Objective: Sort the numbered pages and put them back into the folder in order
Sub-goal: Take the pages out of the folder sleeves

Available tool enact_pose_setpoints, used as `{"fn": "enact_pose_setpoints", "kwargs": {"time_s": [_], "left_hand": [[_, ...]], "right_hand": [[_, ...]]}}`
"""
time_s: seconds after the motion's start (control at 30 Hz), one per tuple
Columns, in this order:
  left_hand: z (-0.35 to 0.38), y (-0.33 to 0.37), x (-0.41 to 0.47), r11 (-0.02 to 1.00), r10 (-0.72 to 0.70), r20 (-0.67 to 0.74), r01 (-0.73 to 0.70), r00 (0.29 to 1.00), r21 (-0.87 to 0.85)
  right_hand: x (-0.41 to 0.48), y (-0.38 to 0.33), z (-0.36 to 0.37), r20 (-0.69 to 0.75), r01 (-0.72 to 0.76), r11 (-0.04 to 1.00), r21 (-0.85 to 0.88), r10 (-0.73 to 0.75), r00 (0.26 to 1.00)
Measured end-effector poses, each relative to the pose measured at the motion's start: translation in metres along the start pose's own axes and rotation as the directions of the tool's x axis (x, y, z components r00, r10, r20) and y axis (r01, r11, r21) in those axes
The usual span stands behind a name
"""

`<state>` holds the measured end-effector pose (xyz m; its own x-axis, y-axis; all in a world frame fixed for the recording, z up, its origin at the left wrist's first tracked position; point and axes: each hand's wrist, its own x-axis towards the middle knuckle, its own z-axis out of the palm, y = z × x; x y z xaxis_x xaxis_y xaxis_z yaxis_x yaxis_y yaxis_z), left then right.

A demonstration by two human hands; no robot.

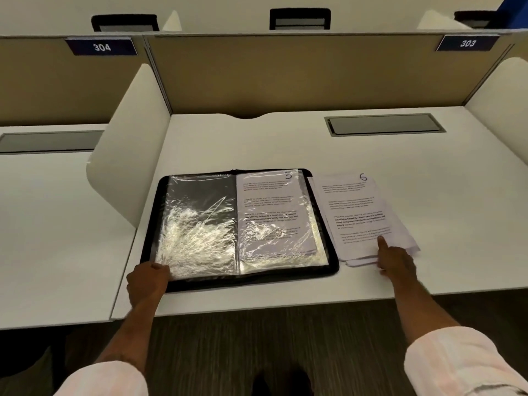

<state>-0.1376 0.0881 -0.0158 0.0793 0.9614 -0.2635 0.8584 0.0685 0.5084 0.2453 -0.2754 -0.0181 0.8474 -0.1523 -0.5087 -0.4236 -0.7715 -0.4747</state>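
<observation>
Left hand (148, 281) grips the near-left corner of the open folder (200, 195). Page 5 (268, 212) is sleeved on its right side. Right hand (395, 262) pinches the near edge of the loose pages (360, 207), page 6 uppermost. These lie just right of the folder, near the front edge of the desk (285, 144).

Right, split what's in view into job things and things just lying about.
For the job: open black zip folder with clear plastic sleeves, held by the left hand; white printed page marked 5 in its right sleeve; loose stack of white printed pages topped by 6, in the right hand.
Just there: grey metal desk hatch; blue number plate 304; blue number plate 303.
</observation>
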Motion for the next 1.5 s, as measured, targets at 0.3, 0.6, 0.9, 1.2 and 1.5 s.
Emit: {"fn": "enact_pose_setpoints", "kwargs": {"time_s": [0.3, 0.6, 0.9, 1.2, 1.5], "left_hand": [[0.026, 0.041, -0.014, 0.952, 0.306, -0.136, -0.301, 0.942, 0.053], [0.089, 0.087, -0.063, 0.586, 0.701, 0.49, -0.81, 0.519, 0.021], [0.105, 0.103, -0.079, 0.563, 0.716, 0.437, -0.82, 0.545, 0.099], [0.103, 0.109, -0.073, 0.616, 0.689, 0.416, -0.782, 0.593, 0.096], [0.1, 0.104, -0.076, 0.638, 0.701, 0.383, -0.769, 0.601, 0.039]], "right_hand": [[-0.1, -0.049, 0.045, 0.207, 0.628, 0.7, -0.34, -0.595, 0.776], [-0.143, -0.021, 0.126, 0.45, 0.747, 0.333, -0.575, -0.634, 0.629], [-0.141, -0.014, 0.13, 0.45, 0.751, 0.217, -0.624, -0.686, 0.572], [-0.151, -0.017, 0.125, 0.142, 0.873, 0.2, -0.445, -0.947, 0.289], [-0.145, -0.023, 0.153, 0.525, 0.92, 0.004, -0.392, -0.82, 0.227]]}}
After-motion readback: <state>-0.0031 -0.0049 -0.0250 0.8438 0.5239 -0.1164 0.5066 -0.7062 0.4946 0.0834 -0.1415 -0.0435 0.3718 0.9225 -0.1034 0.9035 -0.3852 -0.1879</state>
